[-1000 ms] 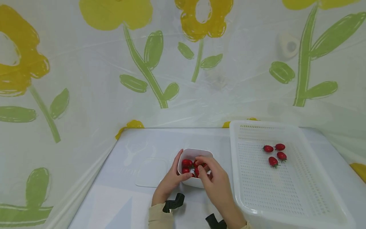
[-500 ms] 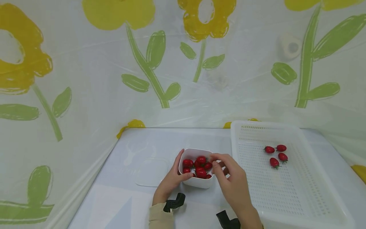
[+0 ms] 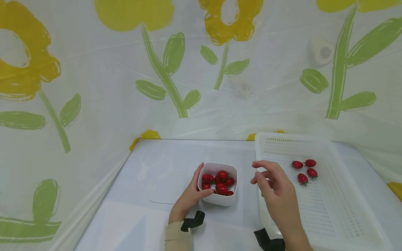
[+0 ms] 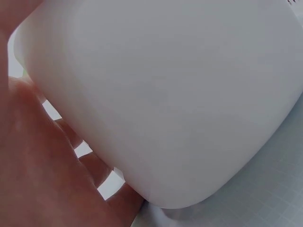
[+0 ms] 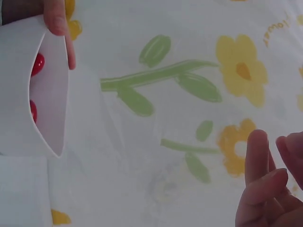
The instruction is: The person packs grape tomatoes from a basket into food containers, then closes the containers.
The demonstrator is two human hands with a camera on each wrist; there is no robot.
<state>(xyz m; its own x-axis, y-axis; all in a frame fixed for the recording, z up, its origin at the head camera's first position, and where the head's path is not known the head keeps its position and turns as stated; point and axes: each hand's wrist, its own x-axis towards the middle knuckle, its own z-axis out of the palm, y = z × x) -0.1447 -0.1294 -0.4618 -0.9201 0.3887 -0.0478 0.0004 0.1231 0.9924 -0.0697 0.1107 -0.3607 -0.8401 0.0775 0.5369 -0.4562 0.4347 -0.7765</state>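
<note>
My left hand (image 3: 187,198) grips a small white square box (image 3: 216,199) by its left side, thumb over the near rim and fingers along the outer wall. Several red cherry tomatoes (image 3: 222,189) lie inside. In the left wrist view the box's smooth wall (image 4: 165,94) fills most of the picture, with the fingers at its edge. My right hand (image 3: 279,191) hovers over the left edge of a white perforated basket (image 3: 314,212), its fingers loosely bent and holding nothing. The right wrist view shows a gap between thumb and forefinger of that hand (image 5: 265,189).
Several more cherry tomatoes (image 3: 303,179), some with green stems, lie in the far half of the basket. A translucent square lid (image 3: 166,190) lies flat on the white table (image 3: 125,216) left of the box. Behind the table hangs a flower-printed sheet (image 3: 110,87).
My right hand has moved right, from over the tomatoes in the box to the basket's left edge. The left hand keeps its hold on the box.
</note>
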